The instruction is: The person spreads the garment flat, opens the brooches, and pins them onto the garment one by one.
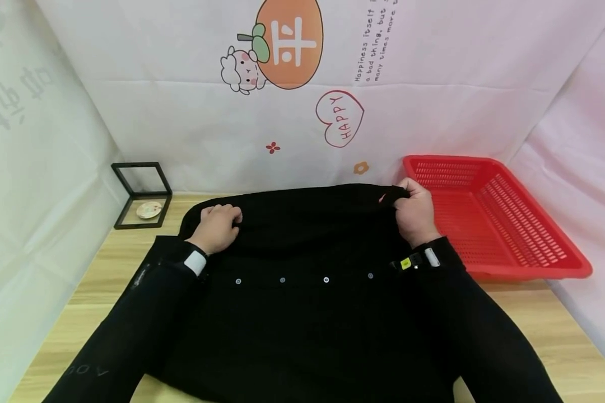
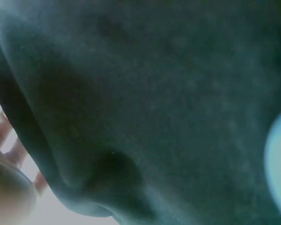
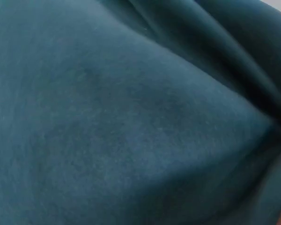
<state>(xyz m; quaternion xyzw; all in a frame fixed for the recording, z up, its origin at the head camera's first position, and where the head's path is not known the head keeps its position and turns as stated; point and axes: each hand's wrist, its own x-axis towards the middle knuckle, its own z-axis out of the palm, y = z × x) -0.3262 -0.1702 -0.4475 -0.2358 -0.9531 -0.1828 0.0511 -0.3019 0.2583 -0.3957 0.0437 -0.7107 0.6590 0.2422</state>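
A black cloth garment with a row of small round buttons (image 1: 302, 246) is spread across the middle of the desk, its near part lying toward the person and its far edge lifted in front of the backdrop. Four of the buttons show in a line across it, and a small pink mark sits near its far right corner. In both wrist views the dark fabric fills most of the picture, blurred and creased.

The right hand (image 1: 416, 212) has its grip clamped on that far right corner, the cloth bunched between thumb and fingers. The left hand (image 1: 215, 228) lies over the far left part, fingers bent, its grip closed on the fabric between thumb and forefinger.

Both arms wear black sleeves, with dark bands bearing white patches at the wrists; a yellow tag shows on the right one.

Just beside the right hand stands a red plastic basket with slotted walls (image 1: 529, 272). At the far left, a black two-part square frame (image 1: 138, 226) has one half flat and the other raised, a round cream-coloured disc (image 1: 148, 210) within the flat half. Beneath is the pale wood-grain desk (image 1: 88, 299); behind hangs a white printed cloth backdrop (image 1: 181, 129).
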